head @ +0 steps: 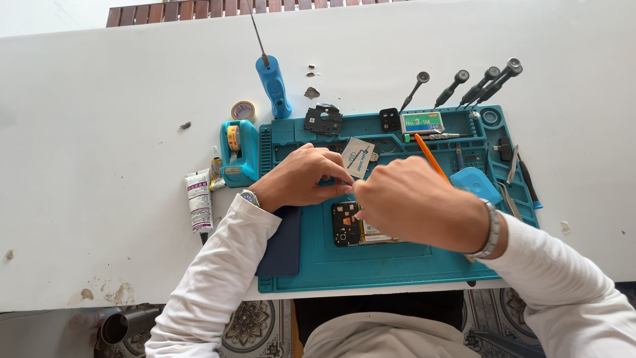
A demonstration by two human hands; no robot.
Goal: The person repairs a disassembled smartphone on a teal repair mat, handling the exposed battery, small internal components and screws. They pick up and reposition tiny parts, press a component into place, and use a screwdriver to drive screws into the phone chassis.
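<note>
At the left, a white tube (198, 201) and a teal tape dispenser (238, 152) lie beside the teal repair mat (371, 262), with a dark back cover (281, 242) under the left forearm. The left hand (301, 178) pinches a small white packet (358, 157), fingers narrow. The right hand (414, 202), fingers curled, meets it; its grip I cannot tell. Below lies the opened phone (351, 225), its boards bare, so reassembly seems unfinished. Screwdrivers (477, 85) wait at the right.

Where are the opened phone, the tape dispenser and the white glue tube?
opened phone (346, 224), head view, on its exposed dark upper end.
tape dispenser (240, 154), head view, on its teal body.
white glue tube (199, 201), head view, on the middle of the tube.
</note>
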